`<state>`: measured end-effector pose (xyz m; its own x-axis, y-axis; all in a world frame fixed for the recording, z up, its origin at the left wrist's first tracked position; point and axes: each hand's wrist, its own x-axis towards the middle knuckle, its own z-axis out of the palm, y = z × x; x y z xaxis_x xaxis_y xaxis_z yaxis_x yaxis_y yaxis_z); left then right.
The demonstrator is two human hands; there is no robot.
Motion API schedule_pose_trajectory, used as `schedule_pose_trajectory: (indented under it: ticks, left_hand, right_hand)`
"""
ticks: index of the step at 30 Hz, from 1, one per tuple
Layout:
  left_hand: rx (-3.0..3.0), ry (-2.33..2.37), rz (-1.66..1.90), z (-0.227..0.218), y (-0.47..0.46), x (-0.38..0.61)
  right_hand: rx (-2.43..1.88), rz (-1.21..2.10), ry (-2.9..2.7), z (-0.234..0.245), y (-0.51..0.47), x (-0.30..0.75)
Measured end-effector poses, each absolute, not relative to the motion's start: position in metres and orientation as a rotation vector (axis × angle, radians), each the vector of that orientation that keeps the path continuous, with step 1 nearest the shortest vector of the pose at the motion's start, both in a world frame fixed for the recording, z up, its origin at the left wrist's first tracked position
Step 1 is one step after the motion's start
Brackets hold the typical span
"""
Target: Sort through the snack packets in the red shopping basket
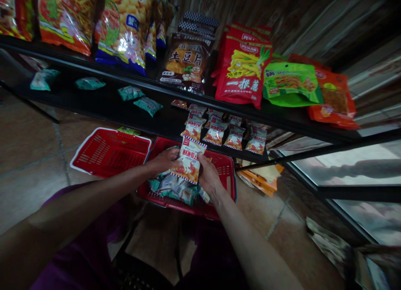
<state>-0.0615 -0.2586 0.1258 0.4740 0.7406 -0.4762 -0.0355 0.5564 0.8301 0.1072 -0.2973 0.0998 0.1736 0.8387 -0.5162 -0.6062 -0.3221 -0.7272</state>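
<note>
A white and orange snack bag with red lettering and striped ends is held up over a red basket. My right hand grips its right edge, the thumb lying on the front. At the bag's left edge is my left hand, fingers curled in against it; the bag partly hides the fingertips. Below both hands, the basket holds several teal and white snack packets. On the low shelf just beyond, several matching orange and white snack bags stand in rows.
A second red basket with a white rim sits to the left. Scattered teal packets lie on the low shelf. The upper shelf, bearing large snack bags, overhangs it. Orange packaging lies on the floor beside a metal frame.
</note>
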Motion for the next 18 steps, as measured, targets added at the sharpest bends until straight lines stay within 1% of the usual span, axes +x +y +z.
schedule_pose_trajectory:
  ticks: [4,10,18]
  left_hand:
    - [0.874,1.072,0.585,0.1225,-0.2630,-0.0588]
    - [0.897,1.000,0.554,0.1278,-0.2667,-0.0578]
    - [0.814,1.068,0.574,0.1309,-0.2696,-0.0556]
  right_hand:
    - [-1.187,1.441,-0.212,0.0968,-0.2955,0.1062]
    - [-1.177,1.448,-0.259,0.1029,-0.2967,0.1026]
    - [-1.173,1.443,-0.258,0.1042,-0.2980,0.0978]
